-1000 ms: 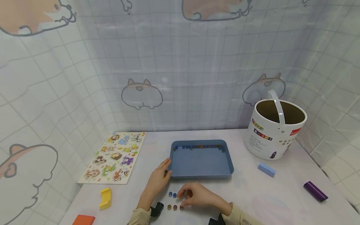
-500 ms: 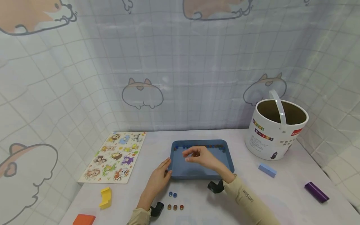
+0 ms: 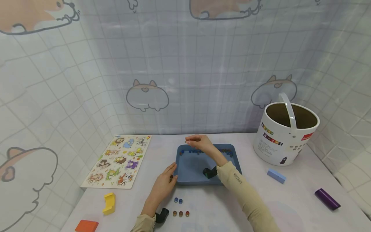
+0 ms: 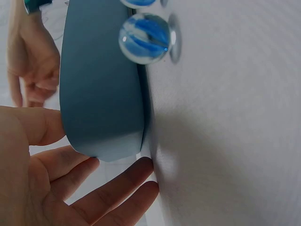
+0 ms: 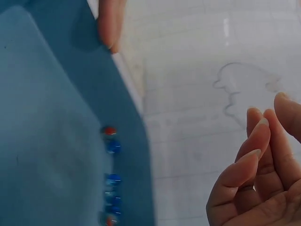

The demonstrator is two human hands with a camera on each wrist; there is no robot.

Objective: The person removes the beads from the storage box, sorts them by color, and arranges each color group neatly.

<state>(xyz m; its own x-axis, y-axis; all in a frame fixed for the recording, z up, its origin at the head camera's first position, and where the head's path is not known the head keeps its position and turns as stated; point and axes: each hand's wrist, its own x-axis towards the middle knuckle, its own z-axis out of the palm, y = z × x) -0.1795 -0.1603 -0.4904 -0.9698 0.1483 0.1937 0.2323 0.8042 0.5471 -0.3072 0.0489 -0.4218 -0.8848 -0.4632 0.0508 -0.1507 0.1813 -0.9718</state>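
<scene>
My left hand (image 3: 163, 183) rests against the left side of a blue tray (image 3: 200, 175), its fingers fairly straight. In the left wrist view the thumb touches the tray's corner while two fingertips (image 4: 146, 165) reach down to the table. Above the tray's back rim is my right hand (image 3: 200, 143), thumb and fingertips drawn together around a tiny brownish marble (image 3: 185, 141); the right wrist view does not show it. Along the tray's back wall runs a row of marbles (image 5: 113, 180). Two blue marbles (image 3: 178, 200) and three brownish-red marbles (image 3: 181, 213) lie on the table before it.
An animal puzzle board (image 3: 118, 161) lies at the left, with yellow (image 3: 109, 203) and orange blocks (image 3: 87, 225) nearer. At the right stand a white bucket (image 3: 278, 141) with a handle, a light-blue block (image 3: 276, 176) and a purple block (image 3: 327, 199).
My right hand has moved from the table marbles, across the tray, to above its back rim, taking a marble from the front row. My left hand stays at the tray's side.
</scene>
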